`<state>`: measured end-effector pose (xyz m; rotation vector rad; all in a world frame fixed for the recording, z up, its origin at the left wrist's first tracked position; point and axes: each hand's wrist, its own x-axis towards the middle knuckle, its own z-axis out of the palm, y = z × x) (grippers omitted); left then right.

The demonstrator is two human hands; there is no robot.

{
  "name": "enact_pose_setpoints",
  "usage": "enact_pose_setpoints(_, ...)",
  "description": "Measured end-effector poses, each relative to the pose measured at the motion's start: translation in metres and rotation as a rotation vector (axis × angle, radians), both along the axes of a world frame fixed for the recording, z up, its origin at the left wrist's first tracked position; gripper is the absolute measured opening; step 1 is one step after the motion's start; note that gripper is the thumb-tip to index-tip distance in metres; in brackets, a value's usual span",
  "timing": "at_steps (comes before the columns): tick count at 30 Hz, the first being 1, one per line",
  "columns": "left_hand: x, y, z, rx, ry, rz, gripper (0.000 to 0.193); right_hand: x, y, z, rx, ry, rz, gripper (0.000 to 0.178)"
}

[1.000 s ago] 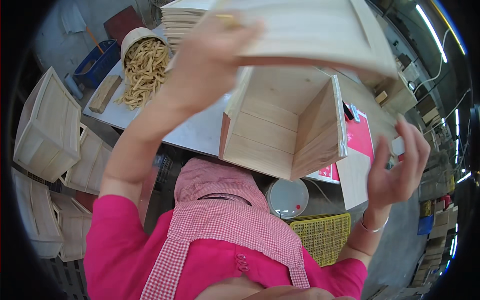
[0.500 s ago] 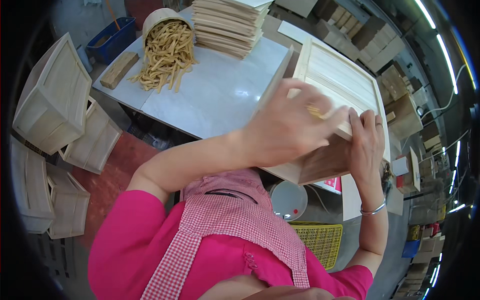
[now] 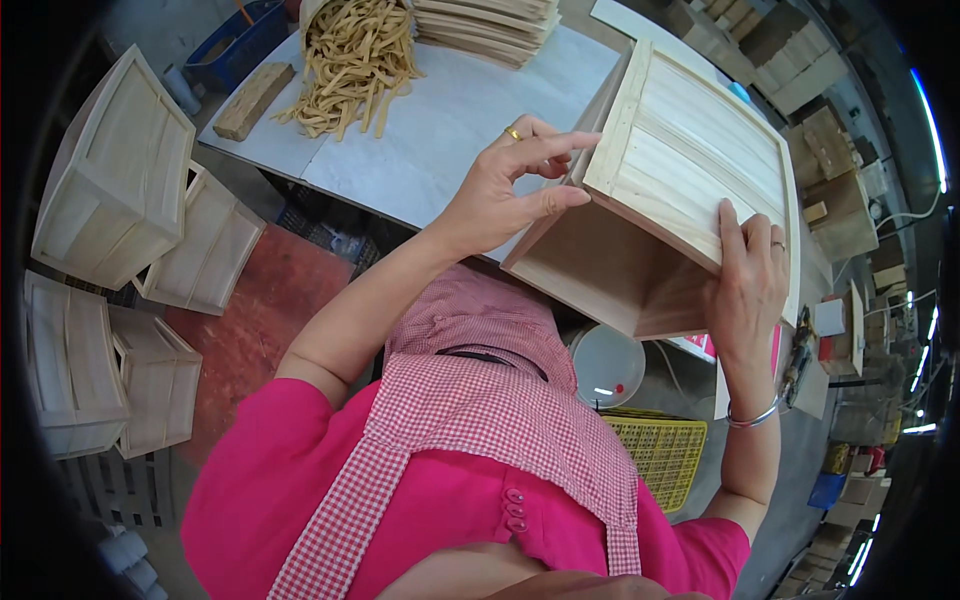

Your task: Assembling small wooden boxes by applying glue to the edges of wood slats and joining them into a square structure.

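Note:
A pale wooden box (image 3: 690,130) stands at the table's right end, its panelled face up and its open side toward me. My left hand (image 3: 515,185) is at the box's left corner. Its index fingertip touches the frame edge and the thumb tip is just below, with a space between them; nothing shows in its fingers. My right hand (image 3: 748,275) grips the box's near right edge, fingers on the panelled face; the thumb is hidden.
On the white table (image 3: 400,170) lie a spilled container of tan strips (image 3: 360,65), a wood block (image 3: 254,100) and stacked thin boards (image 3: 490,30). Several wooden boxes (image 3: 115,180) stand on the left. A white bucket (image 3: 608,365) and yellow crate (image 3: 660,455) sit below the table.
My left hand has moved left, from over the box's near edge to its left corner. My right hand stays on the near right edge. The whole view has shifted.

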<state>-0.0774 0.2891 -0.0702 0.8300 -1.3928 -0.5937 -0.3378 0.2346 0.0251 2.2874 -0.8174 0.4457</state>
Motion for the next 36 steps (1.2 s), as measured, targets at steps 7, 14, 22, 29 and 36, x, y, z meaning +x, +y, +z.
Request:
enact_pose_setpoints(7, -0.003, -0.003, -0.006, -0.032, 0.058, -0.032, 0.038, 0.001, 0.001, -0.007, 0.029, -0.026, -0.022, 0.052)
enact_pose_setpoints(14, -0.006, -0.004, -0.002, -0.019, -0.015, 0.028, 0.036, -0.002, 0.002, -0.011, 0.087, -0.06, -0.05, 0.047)
enact_pose_setpoints(22, 0.001, -0.002, -0.008, -0.021, 0.028, 0.035, 0.035, 0.003, -0.01, -0.029, 0.025, -0.201, 0.029, 0.036)
enact_pose_setpoints(29, 0.002, -0.004, -0.013, -0.022, 0.071, 0.027, 0.034, 0.001, -0.009, -0.029, 0.041, -0.242, 0.065, 0.032)
enact_pose_setpoints(36, 0.007, -0.002, -0.015, -0.031, 0.059, 0.037, 0.033, -0.002, -0.001, -0.031, 0.095, -0.273, 0.054, 0.033)
